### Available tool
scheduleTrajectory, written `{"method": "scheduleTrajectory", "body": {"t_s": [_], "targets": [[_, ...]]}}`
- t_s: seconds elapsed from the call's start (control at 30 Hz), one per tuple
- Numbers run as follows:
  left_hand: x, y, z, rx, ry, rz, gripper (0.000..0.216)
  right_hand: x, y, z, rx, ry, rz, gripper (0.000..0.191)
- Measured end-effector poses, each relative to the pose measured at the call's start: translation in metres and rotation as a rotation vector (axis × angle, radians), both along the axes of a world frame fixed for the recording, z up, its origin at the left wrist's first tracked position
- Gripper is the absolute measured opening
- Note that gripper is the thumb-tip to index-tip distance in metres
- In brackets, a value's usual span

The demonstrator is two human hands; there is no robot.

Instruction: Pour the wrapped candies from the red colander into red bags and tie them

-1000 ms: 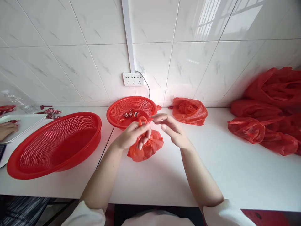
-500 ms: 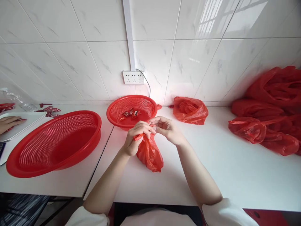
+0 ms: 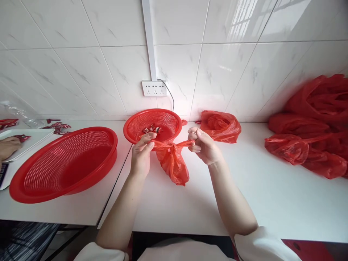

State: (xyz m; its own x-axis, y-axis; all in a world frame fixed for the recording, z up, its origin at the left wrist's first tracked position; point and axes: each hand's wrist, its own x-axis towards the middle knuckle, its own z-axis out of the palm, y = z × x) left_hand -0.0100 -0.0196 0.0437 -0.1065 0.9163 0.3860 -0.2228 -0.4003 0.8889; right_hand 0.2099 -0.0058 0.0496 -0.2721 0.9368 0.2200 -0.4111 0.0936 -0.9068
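A red plastic bag (image 3: 175,168) hangs over the white table, its neck gathered in a knot and its two handles pulled out sideways. My left hand (image 3: 141,154) pinches one handle between thumb and fingers. On the other side my right hand (image 3: 205,146) is closed round the opposite handle. What the bag contains cannot be made out. Just behind it stands a small red basket (image 3: 130,127) with several small wrapped packets (image 3: 152,128) in it.
A larger red basket (image 3: 111,145) stands left. Beyond it, a co-worker's hand (image 3: 9,146) is over a white tray (image 3: 40,136). Another red bag (image 3: 221,125) lies by the wall; red bags (image 3: 307,141) are piled at right. A socket strip (image 3: 154,88) is on the tiled wall.
My hands were close together at the bag's neck; they have moved apart, drawing the handles out to each side and tightening the knot. The bag has risen slightly.
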Motion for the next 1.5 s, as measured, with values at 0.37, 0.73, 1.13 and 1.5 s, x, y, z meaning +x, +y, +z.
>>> {"method": "scheduleTrajectory", "body": {"t_s": [0.37, 0.73, 1.13, 1.5], "targets": [[-0.04, 0.0, 0.006, -0.121, 0.013, -0.01, 0.032, 0.06, 0.008, 0.001, 0.067, -0.306, -0.64, 0.059], [-0.043, -0.005, -0.011, -0.123, 0.548, 0.312, 0.045, 0.084, 0.005, -0.005, 0.096, -0.739, -0.696, 0.048], [-0.046, 0.03, -0.096, -0.129, 0.333, 0.389, 0.024, -0.023, 0.002, -0.073, 0.415, -1.468, -0.344, 0.062], [-0.053, 0.034, -0.138, -0.316, 0.416, 0.265, 0.024, 0.146, -0.019, -0.065, 0.087, -1.452, -0.434, 0.027]]}}
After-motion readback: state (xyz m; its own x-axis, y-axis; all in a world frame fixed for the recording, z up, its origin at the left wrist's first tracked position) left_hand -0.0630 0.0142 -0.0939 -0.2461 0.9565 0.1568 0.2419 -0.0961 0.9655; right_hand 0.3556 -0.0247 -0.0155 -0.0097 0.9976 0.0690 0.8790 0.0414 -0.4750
